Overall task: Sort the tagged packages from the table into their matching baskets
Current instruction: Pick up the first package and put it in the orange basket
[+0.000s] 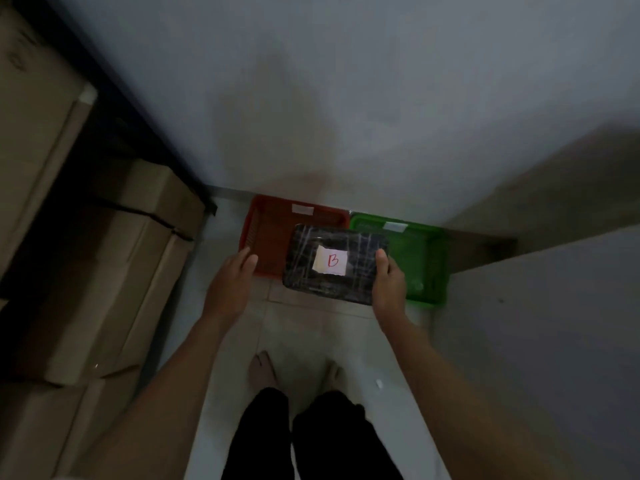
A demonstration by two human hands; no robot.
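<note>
Right hand (389, 284) fingers grip the B-tagged package (334, 263) by one edge only; left hand (230, 282) open, empty. It could tip past the fingertips into the red basket (268, 230), not the green basket (420, 251); basket labels unreadable.

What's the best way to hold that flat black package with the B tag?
By its short ends. The black package is wide, flat and level, so a hand at each end balances it. The right hand already pinches the right edge; the left hand is open, off the left edge.
</note>
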